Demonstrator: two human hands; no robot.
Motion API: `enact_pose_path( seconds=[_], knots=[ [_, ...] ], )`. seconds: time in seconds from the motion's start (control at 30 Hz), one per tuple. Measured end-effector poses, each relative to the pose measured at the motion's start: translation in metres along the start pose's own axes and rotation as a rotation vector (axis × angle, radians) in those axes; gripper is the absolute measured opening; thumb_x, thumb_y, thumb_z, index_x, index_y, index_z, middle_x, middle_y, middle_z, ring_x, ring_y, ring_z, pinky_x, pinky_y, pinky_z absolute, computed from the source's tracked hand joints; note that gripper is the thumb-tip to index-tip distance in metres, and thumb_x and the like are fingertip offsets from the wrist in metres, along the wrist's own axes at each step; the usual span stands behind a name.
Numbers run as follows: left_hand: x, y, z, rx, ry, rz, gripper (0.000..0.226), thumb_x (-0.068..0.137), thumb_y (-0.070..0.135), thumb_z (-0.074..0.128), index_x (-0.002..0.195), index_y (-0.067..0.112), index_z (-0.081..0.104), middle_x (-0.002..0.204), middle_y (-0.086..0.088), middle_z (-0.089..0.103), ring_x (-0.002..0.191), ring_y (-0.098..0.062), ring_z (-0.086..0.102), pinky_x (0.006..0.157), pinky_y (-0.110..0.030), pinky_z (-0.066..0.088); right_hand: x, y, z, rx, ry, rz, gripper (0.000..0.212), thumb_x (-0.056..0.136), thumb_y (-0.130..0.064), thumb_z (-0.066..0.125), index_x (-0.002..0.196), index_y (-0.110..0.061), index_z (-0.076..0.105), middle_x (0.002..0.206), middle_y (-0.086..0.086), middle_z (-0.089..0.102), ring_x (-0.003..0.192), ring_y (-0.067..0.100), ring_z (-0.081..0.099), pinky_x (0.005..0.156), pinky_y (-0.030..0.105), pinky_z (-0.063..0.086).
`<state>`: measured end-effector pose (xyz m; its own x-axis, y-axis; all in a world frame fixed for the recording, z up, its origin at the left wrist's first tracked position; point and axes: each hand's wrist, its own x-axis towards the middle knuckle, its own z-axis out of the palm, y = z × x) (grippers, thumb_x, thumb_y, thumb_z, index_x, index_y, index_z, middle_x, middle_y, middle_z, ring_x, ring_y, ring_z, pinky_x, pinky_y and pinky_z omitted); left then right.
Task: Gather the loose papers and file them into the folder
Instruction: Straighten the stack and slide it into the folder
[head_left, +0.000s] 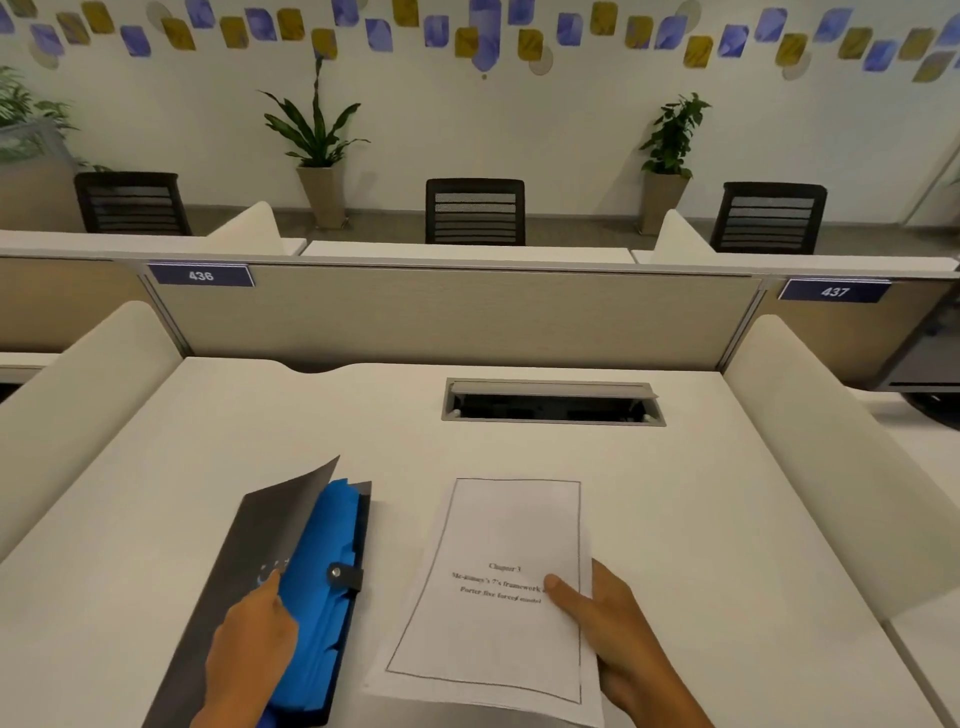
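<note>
A white stack of papers (498, 587) with a bordered title page lies near the desk's front edge. My right hand (618, 639) grips its right edge, thumb pressed on top of the sheet. To the left lies a dark expanding folder (234, 571) with its grey cover flap lifted. Its blue accordion pockets (324, 587) and a snap strap (345, 575) are exposed. My left hand (252, 649) holds the cover flap open at its inner edge, fingers against the blue pockets. The papers and the folder lie a small gap apart.
The white desk (675, 519) has an open cable slot (553, 405) at its middle back and a beige partition (457, 317) behind. Rounded white side dividers (88, 384) flank it on both sides. Chairs and potted plants stand beyond.
</note>
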<state>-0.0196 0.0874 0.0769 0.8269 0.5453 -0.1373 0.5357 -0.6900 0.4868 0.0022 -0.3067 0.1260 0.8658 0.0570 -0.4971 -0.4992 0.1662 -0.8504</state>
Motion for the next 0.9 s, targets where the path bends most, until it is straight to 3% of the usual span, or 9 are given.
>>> enact_pose_path(
  seconds=[0.1, 0.23, 0.3, 0.47, 0.53, 0.6, 0.7, 0.8, 0.9],
  knots=[
    [-0.019, 0.023, 0.002, -0.078, -0.008, 0.06, 0.052, 0.102, 0.006, 0.045, 0.152, 0.02, 0.05, 0.073, 0.001, 0.061, 0.063, -0.018, 0.057, 0.058, -0.036, 0.044, -0.001, -0.018, 0.017, -0.067, -0.094, -0.022, 0.028, 0.097, -0.012, 0.073, 0.125, -0.018, 0.072, 0.117, 0.007, 0.082, 0.106, 0.031, 0.079, 0.093, 0.053, 0.064],
    [-0.039, 0.051, 0.009, -0.168, -0.048, 0.122, 0.048, 0.104, 0.008, 0.045, 0.151, 0.018, 0.051, 0.081, -0.001, 0.068, 0.066, -0.018, 0.062, 0.062, -0.034, 0.049, 0.0, -0.04, 0.029, -0.205, -0.121, -0.073, 0.026, 0.098, -0.012, 0.072, 0.123, -0.019, 0.072, 0.114, 0.0, 0.083, 0.103, 0.024, 0.081, 0.091, 0.046, 0.066],
    [-0.049, 0.065, 0.012, -0.201, -0.065, 0.15, 0.048, 0.105, 0.009, 0.046, 0.152, 0.018, 0.05, 0.086, 0.0, 0.07, 0.066, -0.014, 0.062, 0.059, -0.026, 0.047, 0.001, -0.051, 0.03, -0.274, -0.1, -0.1, 0.025, 0.097, -0.012, 0.073, 0.121, -0.02, 0.072, 0.113, -0.001, 0.083, 0.101, 0.02, 0.081, 0.092, 0.046, 0.066],
    [-0.068, 0.093, 0.022, -0.266, -0.088, 0.193, 0.046, 0.106, 0.012, 0.046, 0.152, 0.018, 0.05, 0.074, 0.022, 0.048, 0.062, -0.001, 0.047, 0.06, -0.015, 0.04, 0.005, -0.084, 0.025, -0.514, -0.048, -0.128, 0.032, 0.097, -0.013, 0.072, 0.128, -0.016, 0.068, 0.119, 0.002, 0.078, 0.101, 0.021, 0.078, 0.092, 0.042, 0.065],
    [-0.073, 0.101, 0.025, -0.264, -0.09, 0.196, 0.044, 0.107, 0.014, 0.047, 0.15, 0.017, 0.052, 0.081, 0.015, 0.062, 0.061, -0.001, 0.051, 0.052, -0.009, 0.041, 0.006, -0.099, 0.025, -0.618, -0.046, -0.14, 0.034, 0.098, -0.016, 0.071, 0.131, -0.015, 0.066, 0.121, 0.0, 0.076, 0.1, 0.019, 0.076, 0.08, 0.032, 0.065],
    [-0.076, 0.107, 0.028, -0.27, -0.092, 0.179, 0.044, 0.106, 0.017, 0.05, 0.15, 0.015, 0.052, 0.102, -0.002, 0.077, 0.062, 0.001, 0.051, 0.053, -0.003, 0.039, 0.009, -0.112, 0.028, -0.717, -0.048, -0.151, 0.034, 0.099, -0.018, 0.07, 0.132, -0.015, 0.063, 0.121, -0.001, 0.073, 0.094, 0.016, 0.072, 0.066, 0.021, 0.059],
    [-0.079, 0.114, 0.029, -0.272, -0.117, 0.185, 0.045, 0.106, 0.019, 0.052, 0.15, 0.014, 0.052, 0.122, -0.007, 0.076, 0.07, -0.001, 0.054, 0.075, -0.006, 0.043, 0.015, -0.125, 0.036, -0.826, -0.03, -0.164, 0.036, 0.1, -0.02, 0.068, 0.135, -0.015, 0.061, 0.121, 0.0, 0.07, 0.094, 0.019, 0.069, 0.058, 0.018, 0.051],
    [-0.082, 0.118, 0.029, -0.271, -0.124, 0.195, 0.045, 0.106, 0.018, 0.052, 0.15, 0.013, 0.051, 0.125, -0.009, 0.075, 0.071, 0.0, 0.051, 0.077, -0.008, 0.042, 0.021, -0.132, 0.048, -0.892, -0.014, -0.167, 0.039, 0.1, -0.018, 0.066, 0.138, -0.015, 0.058, 0.13, 0.007, 0.069, 0.099, 0.026, 0.069, 0.054, 0.019, 0.051],
    [-0.084, 0.121, 0.027, -0.27, -0.132, 0.2, 0.045, 0.107, 0.016, 0.05, 0.152, 0.013, 0.049, 0.125, -0.007, 0.074, 0.069, 0.0, 0.054, 0.078, -0.01, 0.046, 0.025, -0.135, 0.058, -0.95, 0.012, -0.192, 0.039, 0.1, -0.017, 0.065, 0.138, -0.015, 0.058, 0.132, 0.007, 0.069, 0.089, 0.022, 0.066, 0.047, 0.016, 0.046]
  ],
)
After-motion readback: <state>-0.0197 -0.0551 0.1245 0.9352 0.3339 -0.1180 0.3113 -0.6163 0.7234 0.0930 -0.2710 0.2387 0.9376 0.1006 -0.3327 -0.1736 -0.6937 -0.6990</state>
